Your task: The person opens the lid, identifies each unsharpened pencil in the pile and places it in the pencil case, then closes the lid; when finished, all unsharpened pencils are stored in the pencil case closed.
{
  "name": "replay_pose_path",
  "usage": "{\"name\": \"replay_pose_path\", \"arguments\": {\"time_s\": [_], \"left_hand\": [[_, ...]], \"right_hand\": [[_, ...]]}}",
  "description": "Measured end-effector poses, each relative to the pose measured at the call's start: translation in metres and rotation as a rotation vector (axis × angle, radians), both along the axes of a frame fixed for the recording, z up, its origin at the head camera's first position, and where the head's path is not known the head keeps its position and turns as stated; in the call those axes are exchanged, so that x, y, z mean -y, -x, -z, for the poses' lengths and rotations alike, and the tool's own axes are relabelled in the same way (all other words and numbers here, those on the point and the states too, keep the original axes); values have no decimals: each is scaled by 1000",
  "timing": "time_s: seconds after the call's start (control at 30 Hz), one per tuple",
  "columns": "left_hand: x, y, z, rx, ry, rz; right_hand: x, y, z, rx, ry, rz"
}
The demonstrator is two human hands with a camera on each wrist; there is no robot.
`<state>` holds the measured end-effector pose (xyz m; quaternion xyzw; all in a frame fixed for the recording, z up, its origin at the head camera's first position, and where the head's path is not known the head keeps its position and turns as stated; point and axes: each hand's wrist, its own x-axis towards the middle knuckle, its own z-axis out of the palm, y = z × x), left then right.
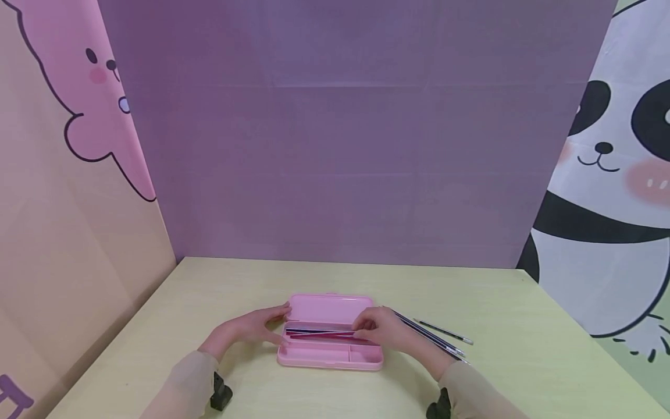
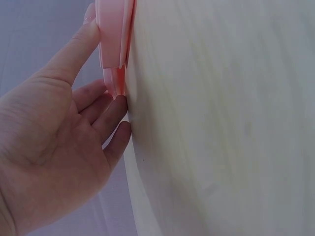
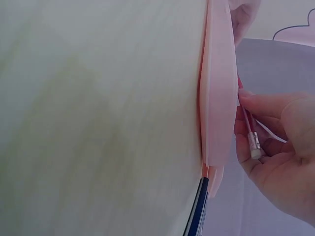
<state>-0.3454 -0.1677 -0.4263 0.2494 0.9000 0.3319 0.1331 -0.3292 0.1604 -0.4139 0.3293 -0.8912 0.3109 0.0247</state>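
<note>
A pink pencil case [image 1: 314, 354] lies with its lid [image 1: 331, 308] folded back, away from me. Several dark and red pencils [image 1: 309, 332] lie in its long back compartment. My left hand [image 1: 256, 326] is at the left end, its thumb touching the case [image 2: 112, 32] and its other fingers by the lid. Over the right end of the compartment, my right hand [image 1: 381, 327] pinches a red pencil [image 3: 250, 122] between thumb and fingers. Its white eraser end points toward the palm in the right wrist view.
Right of the case lies a bunch of dark pencils [image 1: 432, 336], partly behind my right forearm. One more dark pencil [image 1: 445, 330] lies apart, just beyond them. The pale wooden table [image 1: 251, 285] runs back to a purple backdrop [image 1: 340, 174].
</note>
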Motion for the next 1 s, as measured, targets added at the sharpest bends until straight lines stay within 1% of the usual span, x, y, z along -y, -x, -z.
{"name": "replay_pose_path", "arguments": {"time_s": [0.13, 0.3, 0.53, 0.87, 1.0], "left_hand": [[0, 0, -1, -3, 0, 2], [-1, -1, -2, 3, -5, -12], [-1, -3, -2, -3, 1, -21], [-2, -5, -4, -2, 10, -18], [-2, -6, -5, -2, 9, -15]], "right_hand": [[4, 1, 1, -3, -5, -21], [7, 3, 4, -4, -15, -24], [9, 3, 6, 40, 3, -41], [9, 5, 7, 73, -5, -27], [9, 5, 7, 62, -13, -11]]}}
